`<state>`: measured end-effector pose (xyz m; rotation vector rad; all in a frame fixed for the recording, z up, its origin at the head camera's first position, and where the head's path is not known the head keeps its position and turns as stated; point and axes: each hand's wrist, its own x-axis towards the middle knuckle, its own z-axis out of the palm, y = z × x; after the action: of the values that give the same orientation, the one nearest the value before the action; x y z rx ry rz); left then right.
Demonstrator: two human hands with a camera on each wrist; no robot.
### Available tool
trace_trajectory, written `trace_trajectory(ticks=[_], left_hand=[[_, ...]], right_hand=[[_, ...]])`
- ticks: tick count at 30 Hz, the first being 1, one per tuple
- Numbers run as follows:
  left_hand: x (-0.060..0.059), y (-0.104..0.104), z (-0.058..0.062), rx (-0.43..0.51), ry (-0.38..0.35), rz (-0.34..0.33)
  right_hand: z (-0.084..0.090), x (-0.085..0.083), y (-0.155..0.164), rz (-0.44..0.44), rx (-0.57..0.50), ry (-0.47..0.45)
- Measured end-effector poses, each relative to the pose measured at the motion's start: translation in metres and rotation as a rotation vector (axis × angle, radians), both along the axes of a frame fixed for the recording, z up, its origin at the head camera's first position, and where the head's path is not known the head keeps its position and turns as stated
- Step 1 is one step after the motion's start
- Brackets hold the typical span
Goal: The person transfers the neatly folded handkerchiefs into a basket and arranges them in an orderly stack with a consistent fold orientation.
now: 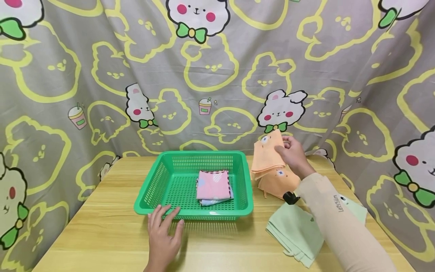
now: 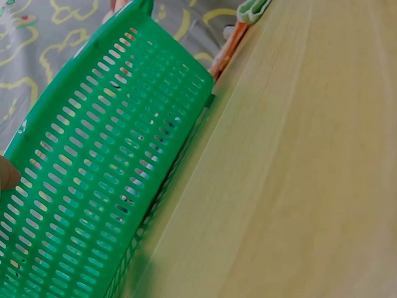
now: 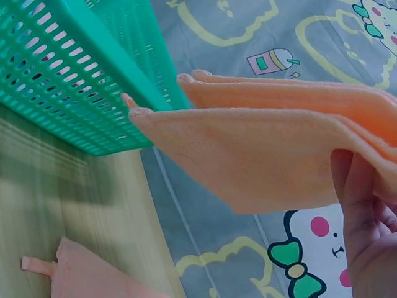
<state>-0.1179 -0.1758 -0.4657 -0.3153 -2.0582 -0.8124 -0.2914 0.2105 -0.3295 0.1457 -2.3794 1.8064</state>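
A folded orange towel (image 1: 268, 153) hangs from my right hand (image 1: 293, 155), pinched at its right edge between thumb and fingers. In the right wrist view the folded layers of that orange towel (image 3: 248, 155) fan slightly apart, beside the basket's wall. Below it, another orange towel (image 1: 276, 182) lies on the table. My left hand (image 1: 164, 234) rests its spread fingers against the front rim of a green plastic basket (image 1: 146, 209). Folded pink cloths (image 1: 214, 185) with a dark patterned edge lie inside the basket, right of its middle.
Folded light green towels (image 1: 295, 232) lie at the table's right front, partly under my right forearm; one green towel corner (image 1: 357, 209) shows beyond the sleeve. A patterned grey curtain (image 1: 217, 75) hangs behind the wooden table (image 1: 102, 226).
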Motion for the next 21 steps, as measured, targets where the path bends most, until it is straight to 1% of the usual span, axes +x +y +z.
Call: trace_trajectory(ticks=[4, 10, 15, 21], left_hand=[[0.000, 0.000, 0.000, 0.002, 0.003, 0.000], [0.000, 0.000, 0.000, 0.004, -0.001, -0.001], [0.001, 0.000, 0.000, 0.008, -0.016, 0.005], [0.001, 0.001, 0.001, 0.005, -0.011, 0.002]], right_hand=[[0.003, 0.000, -0.001, 0.004, -0.029, 0.000], [0.005, 0.000, -0.004, 0.010, -0.074, 0.027], [0.009, 0.002, -0.008, 0.022, -0.090, 0.039], [0.012, 0.003, -0.012, 0.033, -0.106, 0.051]])
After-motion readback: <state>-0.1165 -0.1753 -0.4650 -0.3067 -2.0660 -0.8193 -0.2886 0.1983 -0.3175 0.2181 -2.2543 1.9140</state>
